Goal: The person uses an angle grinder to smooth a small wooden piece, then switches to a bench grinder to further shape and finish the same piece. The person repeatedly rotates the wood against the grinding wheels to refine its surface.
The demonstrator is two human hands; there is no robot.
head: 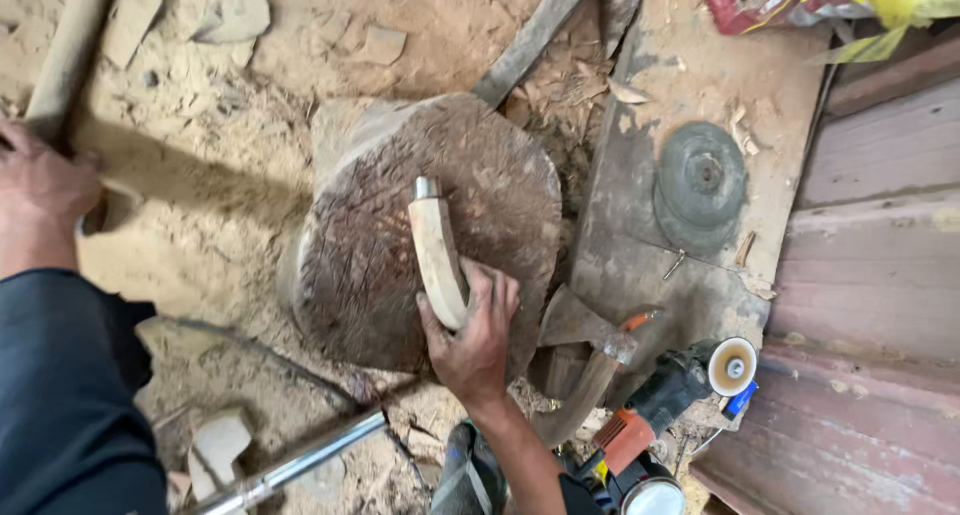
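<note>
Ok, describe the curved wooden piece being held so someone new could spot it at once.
Find the big round, scarred wooden chopping block in the middle of the sawdust floor. On its top lies a pale, curved wooden handle piece with a metal cap at its far end, gripped by the right hand. It is paler and smoother than the darker axe handle nearby.

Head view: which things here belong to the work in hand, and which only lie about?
In use:
- right hand gripping the curved wooden handle
- chopping block under it
- left hand on a pole

Lying about:
- angle grinder
- grinding disc
- axe
- wood scraps
</note>
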